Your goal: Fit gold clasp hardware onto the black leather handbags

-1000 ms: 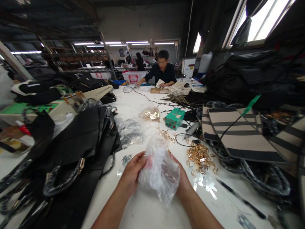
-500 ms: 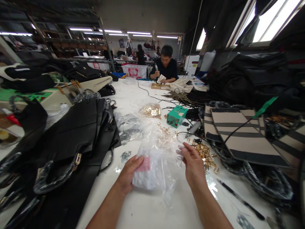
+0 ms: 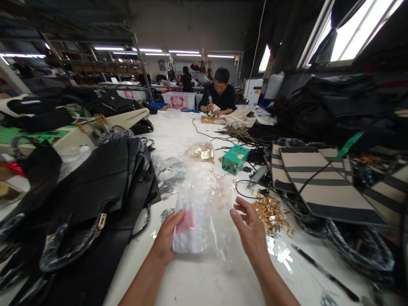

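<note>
A clear plastic bag (image 3: pixel 194 231) with white contents and a pink label is gripped at its left side by my left hand (image 3: pixel 165 236), thumb over the label. Its loose clear part spreads to the right, over small metal pieces. My right hand (image 3: pixel 250 227) is apart from the bag's right edge, fingers loosely curved and apart, holding nothing. Just right of that hand lies a pile of gold metal fittings (image 3: pixel 270 212). Flat silver plates (image 3: pixel 280 250) lie below the pile.
A green control box (image 3: pixel 235 159) with a cable stands beyond the bag, beside a packet of gold pieces (image 3: pixel 202 152). Black bag panels (image 3: pixel 92 182) crowd the left, beige striped panels (image 3: pixel 321 178) the right. A black pen (image 3: pixel 325 272) lies nearby. A co-worker (image 3: pixel 219 93) sits at the far end.
My right hand has let go of the bag's plastic and its fingers have opened. My left hand still holds the bag, now slightly further left in view.
</note>
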### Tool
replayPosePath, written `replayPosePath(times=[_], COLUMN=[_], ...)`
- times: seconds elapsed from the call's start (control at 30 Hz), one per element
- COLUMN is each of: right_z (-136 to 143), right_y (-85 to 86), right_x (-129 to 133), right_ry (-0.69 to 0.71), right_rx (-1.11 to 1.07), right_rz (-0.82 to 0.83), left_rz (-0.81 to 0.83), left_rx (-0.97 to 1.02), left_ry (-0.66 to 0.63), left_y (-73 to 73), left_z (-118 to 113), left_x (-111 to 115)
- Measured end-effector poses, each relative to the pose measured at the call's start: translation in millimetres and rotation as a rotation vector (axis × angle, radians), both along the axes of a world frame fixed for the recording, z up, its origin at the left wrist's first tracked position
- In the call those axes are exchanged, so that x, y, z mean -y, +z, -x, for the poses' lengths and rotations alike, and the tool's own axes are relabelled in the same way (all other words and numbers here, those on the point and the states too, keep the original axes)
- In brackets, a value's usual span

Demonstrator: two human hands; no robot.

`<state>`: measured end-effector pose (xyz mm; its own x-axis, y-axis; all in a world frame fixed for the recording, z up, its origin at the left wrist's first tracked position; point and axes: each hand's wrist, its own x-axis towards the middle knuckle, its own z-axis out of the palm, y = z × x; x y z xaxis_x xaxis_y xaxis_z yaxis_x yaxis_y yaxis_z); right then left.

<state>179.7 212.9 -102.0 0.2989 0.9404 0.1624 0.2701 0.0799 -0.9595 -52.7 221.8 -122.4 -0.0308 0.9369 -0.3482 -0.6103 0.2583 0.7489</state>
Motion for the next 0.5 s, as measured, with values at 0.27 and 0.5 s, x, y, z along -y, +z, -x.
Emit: replayPosePath(times=[0.27, 0.5], right_z=[-13.4, -2.1], right_y=[3.3, 4.8], right_x=[4.6, 7.1], right_ry=[0.035, 0.401], right_rx=[0.367, -0.225], right_rz=[-0.398, 0.106], left_rz=[-0.111, -0.201], left_rx=[-0.216, -0.240], left_ry=[-0.408, -0.465], left_y=[21.3, 26.5], left_z=[-6.7, -13.6], left_x=[16.1, 16.0])
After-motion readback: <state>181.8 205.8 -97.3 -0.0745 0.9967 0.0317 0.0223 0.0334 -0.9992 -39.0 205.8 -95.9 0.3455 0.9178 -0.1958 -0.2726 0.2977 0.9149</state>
